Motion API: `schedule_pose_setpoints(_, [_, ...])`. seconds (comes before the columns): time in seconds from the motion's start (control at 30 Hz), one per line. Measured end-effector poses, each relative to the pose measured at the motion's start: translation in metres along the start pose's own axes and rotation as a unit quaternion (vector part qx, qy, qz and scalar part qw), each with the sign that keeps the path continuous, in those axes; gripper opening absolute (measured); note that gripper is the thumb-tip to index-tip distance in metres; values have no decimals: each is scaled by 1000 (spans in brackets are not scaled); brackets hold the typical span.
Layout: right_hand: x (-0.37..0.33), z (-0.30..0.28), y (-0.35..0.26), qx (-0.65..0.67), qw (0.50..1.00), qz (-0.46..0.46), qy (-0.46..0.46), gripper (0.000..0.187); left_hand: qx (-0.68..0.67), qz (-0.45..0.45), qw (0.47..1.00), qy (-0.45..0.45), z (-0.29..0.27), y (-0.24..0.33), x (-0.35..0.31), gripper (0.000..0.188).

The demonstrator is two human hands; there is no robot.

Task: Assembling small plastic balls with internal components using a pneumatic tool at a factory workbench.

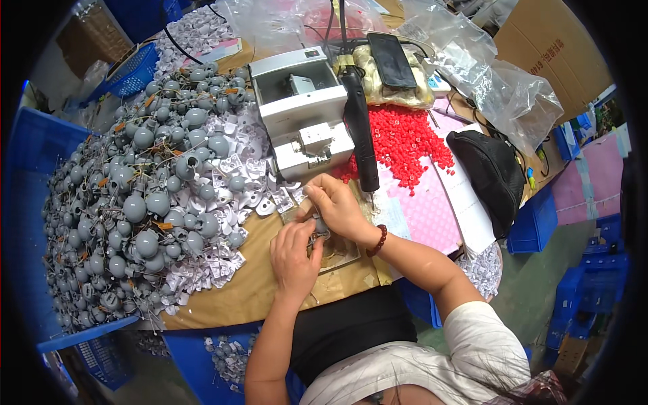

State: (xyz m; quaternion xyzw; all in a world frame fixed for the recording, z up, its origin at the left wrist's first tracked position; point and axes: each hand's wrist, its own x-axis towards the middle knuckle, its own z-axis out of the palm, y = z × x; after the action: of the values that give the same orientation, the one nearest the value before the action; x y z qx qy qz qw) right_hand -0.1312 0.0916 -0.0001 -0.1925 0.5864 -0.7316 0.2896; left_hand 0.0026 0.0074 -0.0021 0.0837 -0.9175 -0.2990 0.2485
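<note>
Both of my hands meet over a flat fixture plate (343,255) at the table's front. My left hand (294,258) is closed, its fingertips on a small grey part (320,228) that the hands partly cover. Just above it, my right hand (337,208) is pinched, thumb against fingers; what lies between them is too small to name. A black electric screwdriver (361,128) hangs upright behind my right hand, bit downward. Beyond the hands stands a white boxy machine (307,108) with an open top tray.
Left lies a big heap of round grey wired parts (145,206) beside white plastic pieces (236,162). Small red caps (405,142) spread behind the right hand. A phone (391,61), a black pouch (487,179) and a white sheet (466,199) lie right. A blue bin (189,361) stands below the edge.
</note>
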Motion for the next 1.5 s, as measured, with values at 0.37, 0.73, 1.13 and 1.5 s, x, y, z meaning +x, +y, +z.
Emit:
schedule_pose_setpoints(0.37, [10, 2, -9, 168, 968, 172, 67, 24, -18, 0, 1000, -6, 0, -1, 3, 38])
schedule_pose_setpoints(0.73, [-17, -60, -36, 26, 992, 103, -63, 34, -107, -95, 982, -123, -121, 8, -66, 39])
schedule_pose_setpoints(1.13, [-91, -108, -26, -218, 969, 45, -105, 18, 125, -38, 970, -205, -129, -11, -35, 30])
schedule_pose_setpoints(1.5, [-102, -177, -48, -646, 733, -203, 60, 15, 161, 29, 983, -86, -19, -49, 71, 35])
